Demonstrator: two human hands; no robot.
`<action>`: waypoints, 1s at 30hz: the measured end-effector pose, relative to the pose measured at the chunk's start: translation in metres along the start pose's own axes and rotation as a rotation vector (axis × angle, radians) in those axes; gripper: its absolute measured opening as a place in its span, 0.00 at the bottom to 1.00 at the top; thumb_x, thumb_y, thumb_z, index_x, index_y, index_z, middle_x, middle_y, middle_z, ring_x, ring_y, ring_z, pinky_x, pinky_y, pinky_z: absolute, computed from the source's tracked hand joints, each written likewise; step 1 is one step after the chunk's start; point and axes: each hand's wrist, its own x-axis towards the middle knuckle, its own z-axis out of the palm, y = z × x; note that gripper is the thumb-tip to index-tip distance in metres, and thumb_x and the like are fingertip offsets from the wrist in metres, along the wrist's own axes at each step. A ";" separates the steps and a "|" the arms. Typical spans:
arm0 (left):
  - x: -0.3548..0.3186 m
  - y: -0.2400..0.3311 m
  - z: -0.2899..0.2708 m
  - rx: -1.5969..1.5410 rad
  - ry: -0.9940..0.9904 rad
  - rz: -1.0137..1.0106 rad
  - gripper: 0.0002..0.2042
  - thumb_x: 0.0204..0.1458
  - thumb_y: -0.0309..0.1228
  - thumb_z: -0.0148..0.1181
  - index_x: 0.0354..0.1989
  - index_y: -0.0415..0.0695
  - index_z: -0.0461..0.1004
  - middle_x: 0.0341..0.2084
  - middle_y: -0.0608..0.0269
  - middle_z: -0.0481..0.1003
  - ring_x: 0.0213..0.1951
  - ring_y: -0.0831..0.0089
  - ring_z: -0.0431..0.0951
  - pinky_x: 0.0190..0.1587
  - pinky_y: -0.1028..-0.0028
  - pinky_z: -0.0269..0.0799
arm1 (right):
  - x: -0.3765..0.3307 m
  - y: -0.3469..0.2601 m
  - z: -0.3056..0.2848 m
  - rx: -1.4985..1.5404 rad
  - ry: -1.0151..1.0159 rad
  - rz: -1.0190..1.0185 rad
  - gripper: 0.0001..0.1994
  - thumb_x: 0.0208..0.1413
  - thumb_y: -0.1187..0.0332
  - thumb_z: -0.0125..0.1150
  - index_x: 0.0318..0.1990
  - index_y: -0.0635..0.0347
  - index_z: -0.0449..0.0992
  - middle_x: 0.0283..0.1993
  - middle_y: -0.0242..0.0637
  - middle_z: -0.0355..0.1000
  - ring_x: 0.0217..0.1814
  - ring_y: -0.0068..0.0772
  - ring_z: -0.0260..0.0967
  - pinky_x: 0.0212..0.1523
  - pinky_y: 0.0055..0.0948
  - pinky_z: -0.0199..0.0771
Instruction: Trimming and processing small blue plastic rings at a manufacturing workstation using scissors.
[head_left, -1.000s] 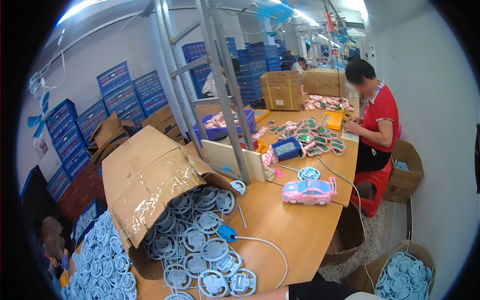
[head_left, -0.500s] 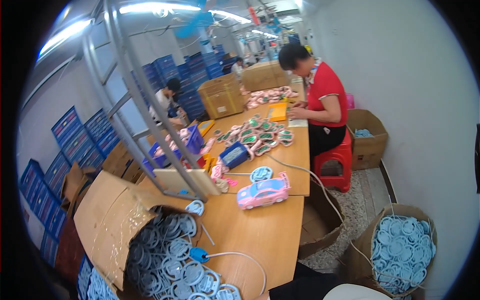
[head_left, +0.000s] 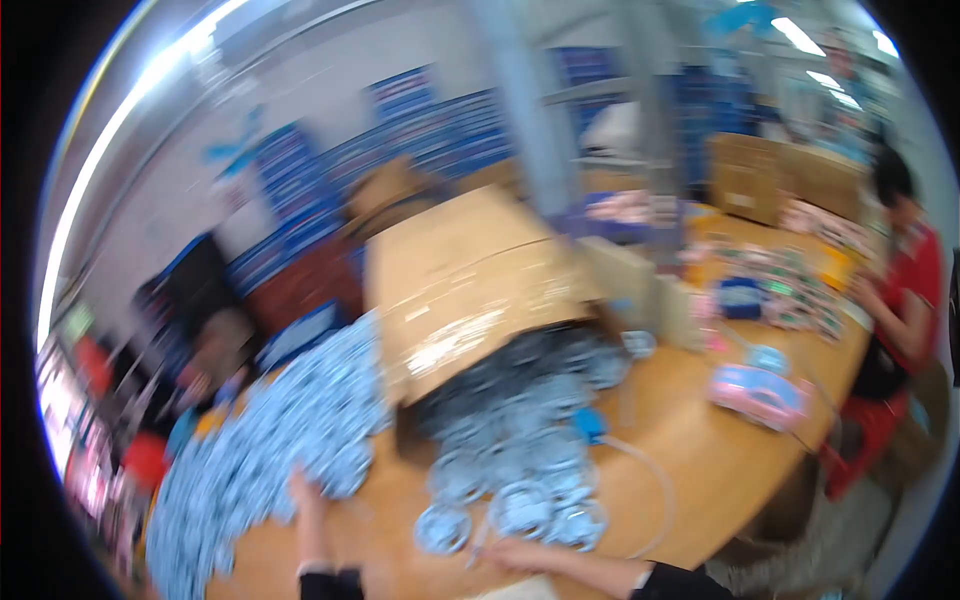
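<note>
Toward the table's (head_left: 685,425) near edge, blur smears the left hand (head_left: 304,492); I can't separate its fingers from the pile (head_left: 285,430). Nor can I tell whether the right hand (head_left: 512,553) grips anything beside the wheels (head_left: 522,508). The carton (head_left: 470,280) hides whatever lies deepest inside it. Along the right edge, the car (head_left: 757,395) and parts (head_left: 790,290) lose their detail. Both sleeves (head_left: 688,583) leave my view at the bottom.
</note>
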 end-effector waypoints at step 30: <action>-0.235 -0.033 0.053 1.103 -0.970 0.852 0.29 0.36 0.44 0.59 0.43 0.36 0.62 0.45 0.44 0.60 0.47 0.53 0.60 0.48 0.64 0.56 | -0.020 0.008 -0.016 -0.053 0.333 -0.115 0.18 0.52 0.57 0.42 0.19 0.60 0.67 0.08 0.25 0.53 0.08 0.17 0.49 0.10 0.20 0.47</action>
